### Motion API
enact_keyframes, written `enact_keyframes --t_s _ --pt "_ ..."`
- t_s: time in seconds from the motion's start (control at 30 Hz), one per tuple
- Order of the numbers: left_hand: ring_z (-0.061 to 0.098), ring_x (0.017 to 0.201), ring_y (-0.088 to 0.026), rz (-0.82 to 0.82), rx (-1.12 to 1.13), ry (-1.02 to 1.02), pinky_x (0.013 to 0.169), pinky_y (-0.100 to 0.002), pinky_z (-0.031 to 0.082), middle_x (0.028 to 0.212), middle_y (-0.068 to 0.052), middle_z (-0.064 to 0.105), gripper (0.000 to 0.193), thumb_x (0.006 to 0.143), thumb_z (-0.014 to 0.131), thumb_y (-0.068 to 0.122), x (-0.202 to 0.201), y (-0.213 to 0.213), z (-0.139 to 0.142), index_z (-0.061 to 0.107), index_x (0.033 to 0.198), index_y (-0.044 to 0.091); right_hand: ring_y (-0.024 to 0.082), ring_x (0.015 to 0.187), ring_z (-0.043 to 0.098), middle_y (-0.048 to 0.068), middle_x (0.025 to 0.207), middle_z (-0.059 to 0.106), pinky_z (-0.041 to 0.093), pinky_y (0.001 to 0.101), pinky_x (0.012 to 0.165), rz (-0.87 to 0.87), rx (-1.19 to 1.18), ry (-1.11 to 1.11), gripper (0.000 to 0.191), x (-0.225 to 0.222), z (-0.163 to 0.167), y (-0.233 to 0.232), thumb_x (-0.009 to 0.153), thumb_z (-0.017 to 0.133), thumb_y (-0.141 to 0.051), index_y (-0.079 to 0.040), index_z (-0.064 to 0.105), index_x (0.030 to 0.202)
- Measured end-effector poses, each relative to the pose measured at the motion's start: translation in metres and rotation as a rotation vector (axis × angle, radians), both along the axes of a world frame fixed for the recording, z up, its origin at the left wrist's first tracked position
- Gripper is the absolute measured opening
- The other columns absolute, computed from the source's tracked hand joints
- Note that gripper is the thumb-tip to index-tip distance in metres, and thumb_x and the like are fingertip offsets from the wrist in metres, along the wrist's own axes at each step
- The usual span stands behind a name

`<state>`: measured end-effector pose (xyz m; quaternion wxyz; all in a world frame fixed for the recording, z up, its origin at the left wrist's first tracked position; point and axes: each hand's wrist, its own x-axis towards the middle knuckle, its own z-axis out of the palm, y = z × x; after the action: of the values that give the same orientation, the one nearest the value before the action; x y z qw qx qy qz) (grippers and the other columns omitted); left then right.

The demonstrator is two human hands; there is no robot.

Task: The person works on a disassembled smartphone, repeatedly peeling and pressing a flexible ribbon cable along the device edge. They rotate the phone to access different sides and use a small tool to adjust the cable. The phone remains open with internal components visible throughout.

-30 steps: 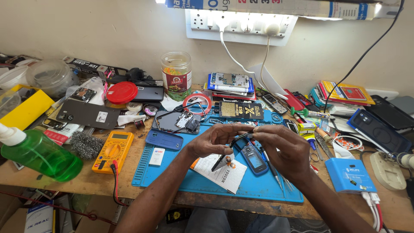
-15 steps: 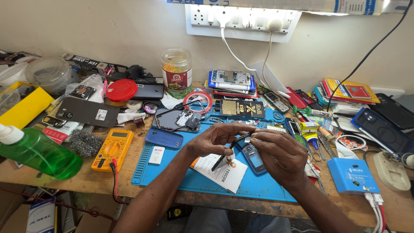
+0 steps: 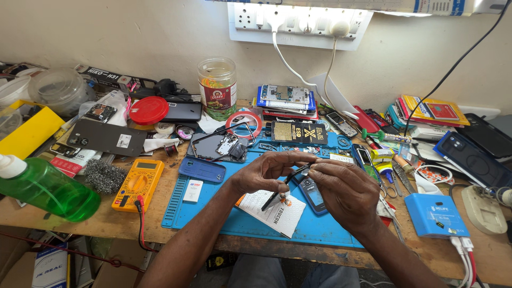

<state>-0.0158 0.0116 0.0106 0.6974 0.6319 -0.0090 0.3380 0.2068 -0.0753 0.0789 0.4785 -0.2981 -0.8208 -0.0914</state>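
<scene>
At frame centre, the left hand (image 3: 265,172) pinches black tweezers (image 3: 285,186), the right hand (image 3: 344,191) gripping their upper end, above a blue mat (image 3: 213,213) on the counter (image 3: 80,226).

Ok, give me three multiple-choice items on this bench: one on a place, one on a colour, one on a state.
1. Where does the yellow multimeter lie?
A. On the wood just left of the blue mat
B. On the stack of books at the back
C. Under the wall sockets

2. What colour is the liquid in the plastic bottle at the near left edge?
A. Red
B. Green
C. Clear

3. How does the clear jar at the back stand?
A. Tipped on its side
B. Upright with its lid on
C. Upright with no lid

Answers:
1. A, its edge sits beside the mat's left rim.
2. B, the bottle shows bright green through its wall.
3. C, its mouth is open, and a red lid lies to its left.
</scene>
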Motion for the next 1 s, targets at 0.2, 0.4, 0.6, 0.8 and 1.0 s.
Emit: enact_keyframes --t_s 0.2,0.4,0.6,0.8,1.0 --pt "0.038 0.159 -0.029 -0.008 0.002 0.005 0.137 -0.048 0.027 0.164 -0.016 0.046 0.083 0.085 0.086 0.020 0.001 0.000 -0.001 0.047 0.157 0.003 0.024 0.103 0.075 0.008 0.105 0.075 0.062 0.0350 0.085 -0.018 0.085 -0.071 0.020 0.000 0.002 -0.001 0.082 0.082 -0.001 -0.006 0.076 0.100" --pt "0.038 0.159 -0.028 -0.022 0.002 0.003 0.137 -0.049 0.028 0.165 -0.015 0.045 0.082 0.086 0.086 0.019 0.002 0.001 -0.002 0.047 0.157 0.004 0.024 0.102 0.075 0.008 0.104 0.075 0.062 0.0354 0.086 -0.020 0.076 -0.104 0.021 0.003 0.006 -0.001 0.081 0.081 -0.001 -0.006 0.076 0.101" --pt "0.039 0.157 -0.029 0.012 0.012 0.050 0.136 -0.049 0.027 0.164 -0.017 0.045 0.084 0.085 0.085 0.020 0.002 0.001 -0.002 0.046 0.157 0.004 0.020 0.097 0.076 0.005 0.103 0.077 0.061 0.0345 0.084 -0.022 -0.124 -0.058 0.019 0.005 0.018 0.001 0.082 0.079 -0.002 -0.011 0.077 0.099" --pt "0.039 0.157 -0.028 -0.008 0.030 0.017 0.135 -0.046 0.025 0.164 -0.018 0.045 0.084 0.087 0.085 0.029 0.000 0.003 -0.004 0.047 0.157 0.001 0.020 0.080 0.077 0.004 0.091 0.079 0.060 0.0348 0.067 -0.095 -0.489 -0.169 0.013 0.007 0.048 0.014 0.080 0.080 -0.012 -0.016 0.082 0.093" --pt "0.044 0.152 -0.027 -0.028 -0.012 0.006 0.132 -0.042 0.033 0.161 -0.019 0.049 0.085 0.088 0.086 0.034 0.002 0.006 -0.011 0.048 0.156 -0.001 0.015 0.078 0.078 0.000 0.086 0.079 0.061 0.0338 0.068 -0.036 -0.713 -0.232 0.010 0.003 0.070 0.027 0.078 0.080 -0.014 -0.016 0.083 0.088"
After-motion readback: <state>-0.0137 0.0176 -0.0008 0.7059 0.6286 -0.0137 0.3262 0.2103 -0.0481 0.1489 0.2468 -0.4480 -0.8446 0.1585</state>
